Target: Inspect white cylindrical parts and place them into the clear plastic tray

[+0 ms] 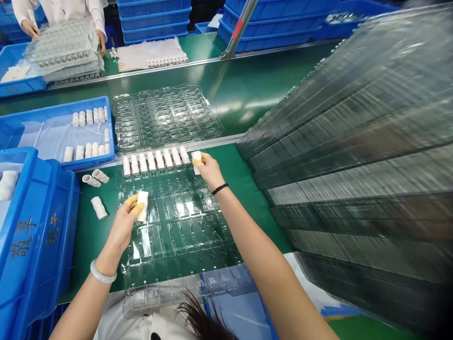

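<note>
You're holding two white tubes at once here, one in each hand! Your left hand [127, 216] is gripping the left tube [143, 206], fingers closing on its sides with the yellow finger covers [131, 200] showing, and it's hovering over the left part of the clear tray [180, 215]. Your right hand [209, 169] is pinching the right tube [197, 165] too, out at the far right.

And here's the relation that's counting: the right tube is sitting just right of the filled row [159, 160], right beside its last tube, its long axis running near to far, roughly parallel with its neighbours. Your right hand is clearly the nearer one to that end. Whether the tube is touching the tray, I'm not able to tell. The left tube is lying nearer to you than the row, its long axis also running near to far with a slight lean, well apart from the right tube.

Over on the left, three loose tubes [98, 208] are resting on the green table [87, 231], and beyond them a blue crate [111, 127] is holding more. To your right, stacked clear trays [354, 141] are towering.
</note>
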{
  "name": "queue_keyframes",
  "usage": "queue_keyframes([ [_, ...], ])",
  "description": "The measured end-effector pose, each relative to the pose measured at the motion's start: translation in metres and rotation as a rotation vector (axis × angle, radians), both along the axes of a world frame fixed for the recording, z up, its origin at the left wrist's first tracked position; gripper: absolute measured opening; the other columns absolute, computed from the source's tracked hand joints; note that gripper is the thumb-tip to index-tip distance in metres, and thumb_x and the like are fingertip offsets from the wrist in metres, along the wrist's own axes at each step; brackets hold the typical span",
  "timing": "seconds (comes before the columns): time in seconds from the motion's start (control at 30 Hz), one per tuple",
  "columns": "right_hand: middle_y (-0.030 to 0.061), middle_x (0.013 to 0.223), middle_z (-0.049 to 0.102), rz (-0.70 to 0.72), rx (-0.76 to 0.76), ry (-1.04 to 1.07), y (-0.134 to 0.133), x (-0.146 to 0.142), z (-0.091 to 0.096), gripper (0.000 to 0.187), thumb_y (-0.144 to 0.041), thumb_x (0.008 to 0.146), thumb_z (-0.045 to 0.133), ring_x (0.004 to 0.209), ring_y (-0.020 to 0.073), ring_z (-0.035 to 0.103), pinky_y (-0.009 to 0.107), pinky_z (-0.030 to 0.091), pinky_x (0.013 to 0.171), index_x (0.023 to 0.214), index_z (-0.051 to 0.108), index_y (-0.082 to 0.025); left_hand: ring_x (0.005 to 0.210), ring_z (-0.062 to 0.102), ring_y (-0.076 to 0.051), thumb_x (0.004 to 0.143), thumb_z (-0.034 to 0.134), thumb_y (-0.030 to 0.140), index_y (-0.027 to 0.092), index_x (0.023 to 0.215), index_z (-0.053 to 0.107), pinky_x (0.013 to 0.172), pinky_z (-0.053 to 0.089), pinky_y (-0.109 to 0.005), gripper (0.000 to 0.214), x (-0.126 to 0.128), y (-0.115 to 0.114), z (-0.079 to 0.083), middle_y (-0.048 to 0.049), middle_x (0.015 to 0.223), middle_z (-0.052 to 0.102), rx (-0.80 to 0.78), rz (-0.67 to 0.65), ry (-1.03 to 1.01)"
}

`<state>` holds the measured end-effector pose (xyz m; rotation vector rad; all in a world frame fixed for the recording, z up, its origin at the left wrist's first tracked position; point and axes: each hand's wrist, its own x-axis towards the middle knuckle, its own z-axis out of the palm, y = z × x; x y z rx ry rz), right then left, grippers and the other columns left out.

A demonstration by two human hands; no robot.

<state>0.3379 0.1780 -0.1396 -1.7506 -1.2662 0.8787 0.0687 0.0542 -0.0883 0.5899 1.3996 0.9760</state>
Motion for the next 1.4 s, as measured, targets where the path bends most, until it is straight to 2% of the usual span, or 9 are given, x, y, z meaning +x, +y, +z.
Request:
queue_keyframes([
  [0.3,0.027,0.128,0.058,0.0,0.029,-0.421,0.05,0.003,-0.004,0.051,-0.017,0.086,0.046,0.122,0.0355,0.049,0.049,0.036,0.107,0.133,0.056,-0.001,0.09,0.061,-0.017,0.067,0.083,0.029,0.016,0.108,0.071,0.079,0.045,-0.025,0.044,-0.008,-0.001,-0.004,-0.0078,0.108,0.071,-0.041,0.048,0.017],
  [0.43,0.034,0.131,0.05,0.025,0.006,-0.532,0.052,-0.012,-0.014,0.055,-0.016,0.089,0.042,0.125,0.0414,0.04,0.058,0.031,0.106,0.139,0.048,0.007,0.092,0.06,-0.017,0.067,0.084,0.034,0.015,0.115,0.068,0.081,0.046,-0.026,0.053,-0.013,-0.004,-0.01,-0.0089,0.111,0.071,-0.07,0.036,0.021],
  [0.7,0.0301,0.14,0.045,-0.027,0.008,-0.818,0.043,-0.019,-0.029,0.053,-0.025,0.095,0.046,0.128,0.041,0.039,0.058,0.034,0.103,0.141,0.048,-0.001,0.093,0.062,-0.02,0.071,0.081,0.042,0.016,0.114,0.071,0.081,0.047,-0.028,0.051,-0.03,-0.014,-0.023,-0.0081,0.105,0.07,-0.029,0.008,-0.044],
  [0.83,0.0315,0.134,0.049,-0.148,-0.079,-0.72,0.04,0.009,-0.032,0.056,-0.029,0.091,0.051,0.128,0.0432,0.043,0.06,0.036,0.104,0.139,0.049,0.0,0.087,0.059,-0.02,0.076,0.073,0.046,0.015,0.103,0.073,0.082,0.046,-0.03,0.041,-0.045,-0.012,-0.024,-0.0059,0.094,0.067,0.049,0.103,0.09],
  [0.97,0.0242,0.117,0.064,-0.135,-0.155,-0.579,0.031,0.037,-0.038,0.043,-0.027,0.086,0.055,0.122,0.0382,0.053,0.055,0.04,0.107,0.121,0.064,-0.005,0.12,0.054,-0.026,0.079,0.066,0.038,0.02,0.109,0.071,0.108,0.037,-0.038,0.036,-0.051,0.0,-0.035,-0.0084,0.121,0.064,0.108,0.137,0.323],
  [1.07,0.0181,0.106,0.07,-0.114,-0.161,-0.502,0.024,0.045,-0.04,0.033,-0.028,0.083,0.057,0.114,0.0333,0.06,0.05,0.044,0.106,0.108,0.069,-0.01,0.143,0.039,-0.028,0.076,0.065,0.032,0.02,0.106,0.071,0.121,0.024,-0.04,0.033,-0.047,0.011,-0.044,-0.0098,0.149,0.05,0.072,0.109,0.226],
  [1.13,0.018,0.104,0.071,-0.125,-0.153,-0.448,0.019,0.045,-0.04,0.034,-0.03,0.08,0.061,0.111,0.0333,0.062,0.05,0.045,0.106,0.106,0.069,-0.01,0.146,0.036,-0.029,0.074,0.066,0.03,0.019,0.106,0.072,0.123,0.022,-0.041,0.034,-0.044,0.016,-0.046,-0.0101,0.153,0.047,0.054,0.121,0.122],
  [1.27,0.0151,0.096,0.071,-0.16,-0.124,-0.307,0.008,0.042,-0.036,0.036,-0.036,0.074,0.068,0.095,0.0299,0.066,0.047,0.053,0.093,0.101,0.068,-0.012,0.136,0.049,-0.031,0.07,0.07,0.036,0.017,0.112,0.072,0.118,0.032,-0.044,0.046,-0.046,0.016,-0.043,-0.0119,0.134,0.065,0.073,0.181,-0.055],
  [1.4,0.0124,0.092,0.069,-0.205,-0.051,-0.146,-0.011,0.044,-0.019,0.045,-0.043,0.07,0.069,0.079,0.0233,0.064,0.039,0.056,0.072,0.102,0.065,-0.012,0.128,0.055,-0.032,0.069,0.075,0.042,0.016,0.108,0.075,0.106,0.045,-0.042,0.047,-0.051,0.002,-0.035,-0.0122,0.123,0.07,0.137,0.218,-0.108],
])
